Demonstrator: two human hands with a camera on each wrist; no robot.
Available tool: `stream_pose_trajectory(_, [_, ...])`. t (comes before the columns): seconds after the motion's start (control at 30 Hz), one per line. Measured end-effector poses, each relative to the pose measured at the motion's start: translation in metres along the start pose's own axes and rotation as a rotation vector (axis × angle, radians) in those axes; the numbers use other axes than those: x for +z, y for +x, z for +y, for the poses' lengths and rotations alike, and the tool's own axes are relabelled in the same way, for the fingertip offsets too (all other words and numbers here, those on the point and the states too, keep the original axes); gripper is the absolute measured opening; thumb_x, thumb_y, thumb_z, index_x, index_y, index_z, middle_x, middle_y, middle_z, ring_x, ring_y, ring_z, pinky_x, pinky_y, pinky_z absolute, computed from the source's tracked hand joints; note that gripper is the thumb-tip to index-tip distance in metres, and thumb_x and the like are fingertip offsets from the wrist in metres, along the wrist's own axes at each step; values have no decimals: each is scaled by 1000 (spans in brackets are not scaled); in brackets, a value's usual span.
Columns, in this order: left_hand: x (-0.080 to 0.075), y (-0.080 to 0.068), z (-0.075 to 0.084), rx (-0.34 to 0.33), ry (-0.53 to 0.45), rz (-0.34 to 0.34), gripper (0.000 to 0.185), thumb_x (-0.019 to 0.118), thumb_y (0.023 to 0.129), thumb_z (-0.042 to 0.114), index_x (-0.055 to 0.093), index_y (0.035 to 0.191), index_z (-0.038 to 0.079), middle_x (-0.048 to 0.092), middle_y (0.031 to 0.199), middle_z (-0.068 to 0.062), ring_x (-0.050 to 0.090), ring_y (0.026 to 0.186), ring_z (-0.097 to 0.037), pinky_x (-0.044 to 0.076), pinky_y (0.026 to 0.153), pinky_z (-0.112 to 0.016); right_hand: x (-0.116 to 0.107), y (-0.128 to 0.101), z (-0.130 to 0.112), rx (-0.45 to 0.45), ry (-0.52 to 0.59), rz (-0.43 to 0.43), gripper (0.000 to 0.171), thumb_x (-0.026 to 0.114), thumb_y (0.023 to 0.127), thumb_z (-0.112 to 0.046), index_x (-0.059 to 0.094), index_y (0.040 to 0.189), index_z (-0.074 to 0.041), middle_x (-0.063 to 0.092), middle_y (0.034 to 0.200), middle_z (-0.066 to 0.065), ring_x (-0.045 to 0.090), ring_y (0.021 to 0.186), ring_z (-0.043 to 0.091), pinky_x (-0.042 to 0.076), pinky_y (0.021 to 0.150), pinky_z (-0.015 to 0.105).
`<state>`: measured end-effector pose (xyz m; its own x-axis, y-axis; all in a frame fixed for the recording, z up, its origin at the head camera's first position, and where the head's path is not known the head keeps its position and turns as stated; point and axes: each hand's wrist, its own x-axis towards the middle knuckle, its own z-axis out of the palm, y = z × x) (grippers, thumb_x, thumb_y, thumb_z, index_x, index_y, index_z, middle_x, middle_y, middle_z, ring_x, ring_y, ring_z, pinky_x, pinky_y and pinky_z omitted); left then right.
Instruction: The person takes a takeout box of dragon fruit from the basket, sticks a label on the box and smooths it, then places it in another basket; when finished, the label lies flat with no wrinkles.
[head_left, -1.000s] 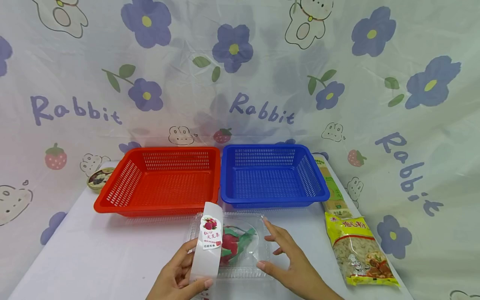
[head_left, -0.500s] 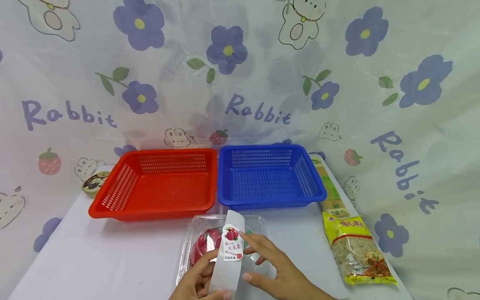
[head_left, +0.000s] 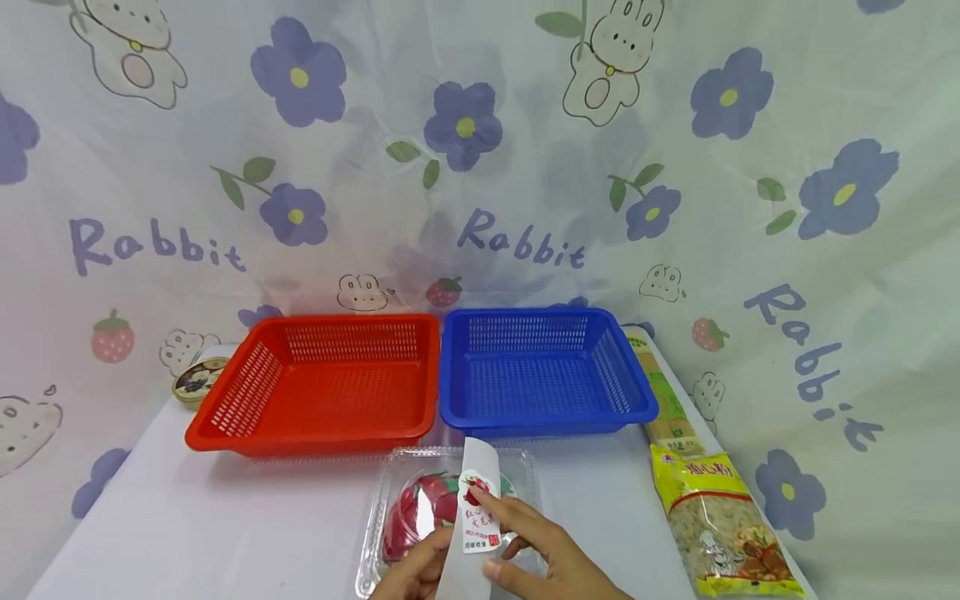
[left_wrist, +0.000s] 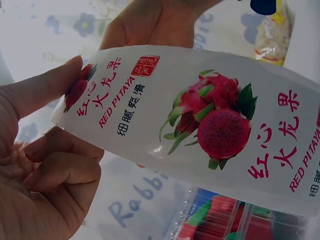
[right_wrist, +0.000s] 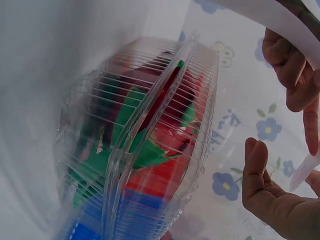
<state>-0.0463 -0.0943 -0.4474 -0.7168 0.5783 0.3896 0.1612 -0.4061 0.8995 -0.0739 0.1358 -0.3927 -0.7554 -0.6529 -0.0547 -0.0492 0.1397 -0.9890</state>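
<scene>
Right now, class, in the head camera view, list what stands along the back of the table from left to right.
Small round tin → red basket → blue basket → long noodle packet, which runs toward the near edge at the far right.

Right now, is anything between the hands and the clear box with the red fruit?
Yes. The white label sleeve is held by both the left hand and the right hand over the clear box, lying across its lid. Nothing else visible is in the way.
</scene>
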Motion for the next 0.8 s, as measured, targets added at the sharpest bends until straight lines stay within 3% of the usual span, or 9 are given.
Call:
stream_pose_trajectory(0.17, [-1, -2, -5, -39, 9, -17, 79, 43, 91, -19, 41, 148, 35, 63, 130, 5, 63, 110, -11, 52, 88, -26, 2, 1, 3, -22, 50, 1, 54, 52, 103, -22, 36, 154, -31, 42, 149, 11, 55, 109, 12, 50, 92, 23])
stream_pose_trajectory(0.27, [-2, -4, -7, -23, -11, -32, 79, 41, 91, -20, 40, 149, 34, 64, 129, -1, 63, 110, -11, 52, 88, -26, 5, 1, 4, -40, 57, 11, 53, 51, 103, -20, 38, 153, -29, 47, 143, 11, 55, 107, 12, 50, 91, 23])
stream_pose_trajectory(0.47, [-1, -1, -8, 53, -95, -95, 77, 34, 91, -23, 39, 151, 26, 59, 135, 3, 60, 116, -11, 51, 93, -26, 5, 0, 6, -75, 38, 32, 50, 50, 103, -18, 42, 152, -26, 53, 134, 10, 57, 99, 9, 52, 83, 23])
stream_pose_trajectory(0.67, [-1, 2, -7, 26, -219, -168, 71, 28, 97, -18, 38, 151, 26, 56, 138, 6, 56, 122, -9, 46, 100, -23, 2, 0, 7, -84, -5, 35, 49, 50, 103, -17, 44, 151, -25, 51, 135, 14, 56, 97, 9, 51, 80, 22])
stream_pose_trajectory(0.8, [-1, 3, -6, 10, -264, -187, 70, 26, 98, -17, 37, 152, 27, 55, 140, 4, 55, 123, -8, 44, 101, -23, 1, 0, 6, -44, 55, 9, 45, 49, 103, -23, 48, 149, -25, 45, 142, 19, 57, 103, 12, 56, 85, 26])
